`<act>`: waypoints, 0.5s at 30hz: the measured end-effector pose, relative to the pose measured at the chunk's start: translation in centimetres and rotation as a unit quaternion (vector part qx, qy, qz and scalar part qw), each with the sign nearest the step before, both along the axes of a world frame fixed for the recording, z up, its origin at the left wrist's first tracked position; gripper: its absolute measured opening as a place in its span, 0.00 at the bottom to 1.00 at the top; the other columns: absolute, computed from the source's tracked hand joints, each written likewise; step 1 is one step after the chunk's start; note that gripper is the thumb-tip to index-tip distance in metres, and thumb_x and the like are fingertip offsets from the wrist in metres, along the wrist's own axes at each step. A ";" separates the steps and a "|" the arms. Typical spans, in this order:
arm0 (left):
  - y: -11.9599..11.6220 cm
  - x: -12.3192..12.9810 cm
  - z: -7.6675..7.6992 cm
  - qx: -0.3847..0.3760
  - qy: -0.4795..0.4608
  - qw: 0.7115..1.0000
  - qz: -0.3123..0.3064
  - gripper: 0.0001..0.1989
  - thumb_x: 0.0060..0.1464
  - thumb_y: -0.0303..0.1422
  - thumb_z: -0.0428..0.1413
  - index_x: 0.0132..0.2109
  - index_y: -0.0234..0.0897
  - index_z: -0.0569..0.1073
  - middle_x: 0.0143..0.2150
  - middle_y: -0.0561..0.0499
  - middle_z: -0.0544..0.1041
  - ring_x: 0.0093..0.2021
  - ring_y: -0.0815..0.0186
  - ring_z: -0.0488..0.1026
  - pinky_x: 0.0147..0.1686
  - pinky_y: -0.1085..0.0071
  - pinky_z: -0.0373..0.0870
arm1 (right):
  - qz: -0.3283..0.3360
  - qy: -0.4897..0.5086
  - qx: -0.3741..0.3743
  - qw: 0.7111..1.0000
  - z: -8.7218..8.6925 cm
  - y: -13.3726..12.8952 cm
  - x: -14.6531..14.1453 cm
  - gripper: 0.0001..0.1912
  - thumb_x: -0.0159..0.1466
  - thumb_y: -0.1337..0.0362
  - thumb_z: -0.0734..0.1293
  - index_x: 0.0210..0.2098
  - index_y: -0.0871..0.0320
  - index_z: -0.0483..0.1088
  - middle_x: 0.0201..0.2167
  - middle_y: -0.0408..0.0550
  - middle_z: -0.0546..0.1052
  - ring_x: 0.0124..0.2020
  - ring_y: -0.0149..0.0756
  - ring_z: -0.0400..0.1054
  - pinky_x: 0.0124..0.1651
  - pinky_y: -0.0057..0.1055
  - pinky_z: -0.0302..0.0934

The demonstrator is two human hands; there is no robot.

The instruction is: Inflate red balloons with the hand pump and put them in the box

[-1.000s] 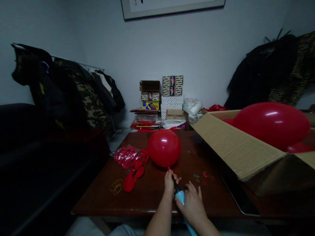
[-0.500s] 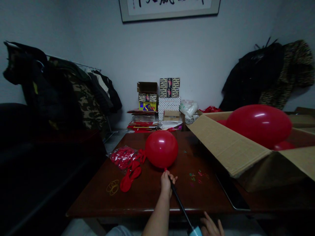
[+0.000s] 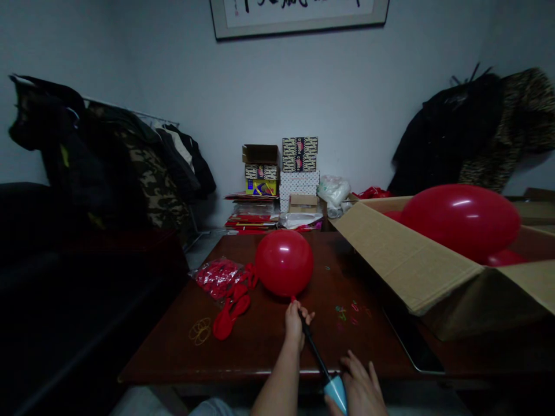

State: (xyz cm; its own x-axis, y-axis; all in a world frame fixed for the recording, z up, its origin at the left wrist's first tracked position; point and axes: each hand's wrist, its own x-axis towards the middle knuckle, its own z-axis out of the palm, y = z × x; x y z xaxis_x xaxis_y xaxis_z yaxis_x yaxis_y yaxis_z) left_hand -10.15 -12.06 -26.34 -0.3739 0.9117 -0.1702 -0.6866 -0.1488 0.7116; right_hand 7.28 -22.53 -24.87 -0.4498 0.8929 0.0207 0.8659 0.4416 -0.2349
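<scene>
At the far left, a dark sofa [image 3: 65, 248] sits below a rail of hanging coats, among them a camouflage jacket [image 3: 150, 173]. On the tabletop [image 3: 165, 361], a small loop of gold rubber bands [image 3: 200, 331] lies near the edge. Just beyond it are a clear bag of red uninflated balloons [image 3: 218, 278] and a loose red strip of limp balloons [image 3: 229, 316].

Further along, the round red balloon [image 3: 284, 263] sits on the wood, just beside that bag. The person's left hand [image 3: 295, 326] is directly below it, its fingers clamped around the balloon's neck and the tip of a hand pump [image 3: 318, 361]. The pump's thin black shaft slants down toward the person to a pale blue barrel at the table's near edge. The right hand [image 3: 359, 387] is just beside that barrel, its fingers spread apart and not closed around it.

To the right are scattered small coloured rubber bands [image 3: 349, 312] and a dark tablet [image 3: 411, 341], partly under an open cardboard box [image 3: 433, 271]. Larger inflated red balloons [image 3: 462, 222] sit inside the box. Behind the tabletop, stacked patterned boxes [image 3: 299, 162] stand against the wall.
</scene>
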 end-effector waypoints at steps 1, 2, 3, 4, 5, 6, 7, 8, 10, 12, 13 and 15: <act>0.0 0.0 -0.1 0.001 -0.002 1.000 -0.002 0.20 0.44 0.49 0.56 0.26 0.39 0.58 0.13 0.63 0.61 0.11 0.76 0.55 0.33 0.64 0.68 | 0.001 0.006 -0.006 1.000 0.8 0.4 -0.6 0.25 0.55 0.48 0.60 0.42 0.59 0.71 0.55 0.56 0.65 0.61 0.52 0.49 0.61 0.56 0.33; 0.0 0.0 -0.1 0.002 -0.006 1.000 -0.005 0.20 0.44 0.49 0.56 0.27 0.39 0.58 0.14 0.63 0.61 0.11 0.76 0.55 0.33 0.64 0.68 | -0.001 0.012 -0.007 1.000 1.5 0.8 -1.3 0.25 0.56 0.48 0.59 0.43 0.59 0.71 0.55 0.56 0.65 0.61 0.51 0.49 0.62 0.55 0.32; 0.0 0.0 -0.2 0.002 -0.009 1.000 -0.007 0.20 0.44 0.48 0.56 0.27 0.39 0.58 0.14 0.63 0.61 0.12 0.76 0.56 0.34 0.64 0.68 | -0.006 0.019 -0.002 1.000 2.1 1.3 -2.0 0.25 0.56 0.49 0.58 0.43 0.59 0.71 0.55 0.56 0.65 0.62 0.50 0.48 0.62 0.54 0.31; 0.0 -0.1 -0.3 0.002 -0.012 1.000 -0.008 0.19 0.44 0.48 0.56 0.27 0.40 0.58 0.14 0.63 0.62 0.12 0.76 0.56 0.34 0.64 0.68 | -0.014 0.025 0.007 1.000 2.7 1.8 -2.7 0.24 0.57 0.50 0.57 0.43 0.60 0.71 0.55 0.56 0.65 0.62 0.49 0.48 0.62 0.53 0.31; 0.0 -0.1 -0.3 0.002 -0.015 1.000 -0.008 0.19 0.44 0.48 0.57 0.27 0.40 0.58 0.14 0.63 0.62 0.12 0.76 0.56 0.34 0.64 0.68 | -0.022 0.029 0.015 0.999 3.1 2.3 -3.4 0.24 0.57 0.51 0.57 0.43 0.60 0.71 0.55 0.56 0.65 0.62 0.49 0.48 0.62 0.52 0.30; 0.1 -0.1 -0.3 0.000 -0.018 1.000 -0.007 0.19 0.44 0.48 0.57 0.27 0.40 0.58 0.14 0.63 0.62 0.12 0.75 0.56 0.34 0.64 0.68 | -0.028 0.032 0.018 0.999 3.4 2.7 -4.1 0.24 0.57 0.51 0.58 0.43 0.61 0.71 0.54 0.56 0.66 0.61 0.48 0.49 0.63 0.51 0.30; 0.1 -0.1 -0.3 -0.002 -0.020 1.000 -0.007 0.19 0.43 0.48 0.57 0.27 0.40 0.58 0.14 0.63 0.62 0.12 0.75 0.57 0.34 0.64 0.68 | -0.032 0.033 0.018 0.999 3.6 3.2 -4.7 0.24 0.56 0.52 0.58 0.43 0.61 0.71 0.54 0.56 0.66 0.61 0.48 0.48 0.63 0.51 0.30; 0.1 -0.2 -0.3 -0.004 -0.023 1.000 -0.008 0.19 0.43 0.48 0.57 0.27 0.40 0.58 0.13 0.63 0.62 0.12 0.75 0.57 0.34 0.64 0.68 | -0.037 0.033 0.017 0.999 3.8 3.6 -5.3 0.24 0.56 0.52 0.58 0.44 0.61 0.71 0.54 0.56 0.66 0.61 0.49 0.48 0.63 0.50 0.30; 0.2 -0.2 -0.2 -0.007 -0.029 1.000 -0.009 0.20 0.43 0.48 0.58 0.27 0.40 0.58 0.13 0.63 0.62 0.12 0.75 0.57 0.33 0.65 0.68 | -0.044 0.034 0.016 0.998 3.8 4.2 -6.0 0.24 0.55 0.53 0.59 0.43 0.61 0.71 0.54 0.56 0.66 0.61 0.49 0.48 0.63 0.50 0.30; 0.2 -0.2 -0.2 -0.006 -0.029 1.000 -0.010 0.20 0.43 0.48 0.58 0.27 0.40 0.58 0.13 0.63 0.62 0.12 0.75 0.57 0.33 0.65 0.68 | -0.043 0.038 0.022 0.998 3.7 4.3 -6.1 0.23 0.55 0.53 0.60 0.43 0.61 0.71 0.53 0.56 0.67 0.61 0.50 0.48 0.63 0.50 0.30; 0.2 -0.1 -0.2 -0.004 -0.025 1.000 -0.009 0.20 0.43 0.48 0.57 0.27 0.40 0.58 0.13 0.63 0.62 0.12 0.75 0.57 0.33 0.65 0.68 | -0.040 0.039 0.025 0.998 3.6 4.1 -6.0 0.23 0.55 0.52 0.60 0.43 0.62 0.71 0.53 0.56 0.67 0.61 0.50 0.48 0.62 0.51 0.31; 0.1 0.0 -0.3 -0.002 -0.008 1.000 -0.009 0.20 0.43 0.48 0.57 0.27 0.39 0.58 0.13 0.63 0.62 0.11 0.75 0.57 0.33 0.65 0.68 | -0.030 0.040 0.031 0.998 3.3 3.6 -5.5 0.24 0.56 0.52 0.59 0.44 0.63 0.70 0.53 0.57 0.67 0.61 0.51 0.49 0.62 0.53 0.32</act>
